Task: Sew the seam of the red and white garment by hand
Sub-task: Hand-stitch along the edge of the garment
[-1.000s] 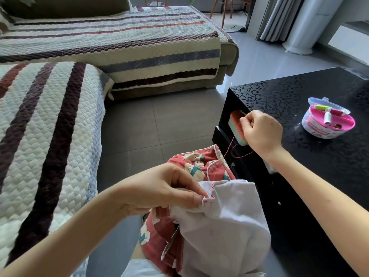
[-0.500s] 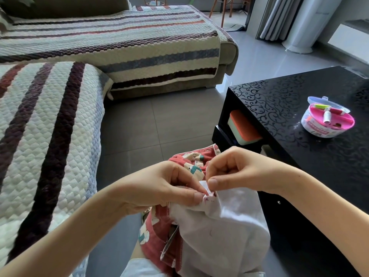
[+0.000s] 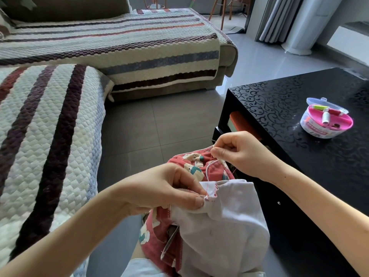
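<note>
The red and white garment (image 3: 223, 224) lies bunched in my lap, its white lining up and the red printed side showing behind. My left hand (image 3: 169, 188) pinches the seam edge between thumb and fingers at the garment's top. My right hand (image 3: 237, 152) is raised a little above and behind the seam, fingertips pinched together on a needle too small to make out. A thin red thread (image 3: 208, 176) runs from those fingertips down to the seam by my left thumb.
A black patterned table (image 3: 299, 156) stands to the right, carrying a round pink and white sewing kit (image 3: 326, 121) with thread spools. An orange-topped box (image 3: 239, 124) sits on its lower shelf. A striped quilted sofa (image 3: 50, 126) fills the left, grey floor tiles between.
My right hand came down from the table's edge to the seam, then lifted up and back, drawing the red thread out. My left hand kept its pinch on the seam.
</note>
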Motion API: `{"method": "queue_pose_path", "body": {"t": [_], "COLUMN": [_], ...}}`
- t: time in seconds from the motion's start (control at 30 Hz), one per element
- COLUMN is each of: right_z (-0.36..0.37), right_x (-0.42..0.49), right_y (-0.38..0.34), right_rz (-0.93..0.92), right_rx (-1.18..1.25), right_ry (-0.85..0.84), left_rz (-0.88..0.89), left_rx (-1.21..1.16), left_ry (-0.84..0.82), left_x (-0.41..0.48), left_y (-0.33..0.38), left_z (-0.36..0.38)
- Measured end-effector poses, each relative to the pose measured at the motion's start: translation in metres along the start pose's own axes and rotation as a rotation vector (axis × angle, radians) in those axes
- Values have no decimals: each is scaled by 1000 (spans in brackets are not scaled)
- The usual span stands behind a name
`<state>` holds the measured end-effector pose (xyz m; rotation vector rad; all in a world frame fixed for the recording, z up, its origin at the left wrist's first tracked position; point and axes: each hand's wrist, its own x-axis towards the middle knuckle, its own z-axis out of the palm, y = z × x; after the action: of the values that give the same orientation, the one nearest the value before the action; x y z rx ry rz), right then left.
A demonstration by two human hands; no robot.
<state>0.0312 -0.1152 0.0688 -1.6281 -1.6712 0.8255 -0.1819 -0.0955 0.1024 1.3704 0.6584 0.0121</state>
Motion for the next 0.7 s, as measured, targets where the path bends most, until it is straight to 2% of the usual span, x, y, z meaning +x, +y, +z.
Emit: {"method": "queue_pose_path", "body": {"t": [0.1,0.17,0.2,0.27,0.33,0.37,0.6,0.7], "right_z": [1,1,0,0,3,4,-4,-4], "right_x": [-4,-12,-18,-28,-35,-36,-43,-46], "right_y": [1,-4,-7,-10,-10,-10,-7,-8], "right_rz": [-43,-70,-74,-80,-91,-86,57,100], "right_rx": [-55,51,169,348,352,347,457,466], "right_ry": [128,145,74,-187,-376,-406,-333,-329], "left_rz": [10,20,27,39,46,49,2,-27], "left_rx": [-43,-53,-55,-73,-60,-39,-2,-95], "left_ry": [16,13,23,64,96,102,269,307], "left_x": [0,-2,-2,-2,-3,-3,-6,-5], "left_y": [-2,-2,-2,-2,-2,-2,-6,-10], "left_z": [-2,-2,-2,-3,-5,-6,-8,-7]}}
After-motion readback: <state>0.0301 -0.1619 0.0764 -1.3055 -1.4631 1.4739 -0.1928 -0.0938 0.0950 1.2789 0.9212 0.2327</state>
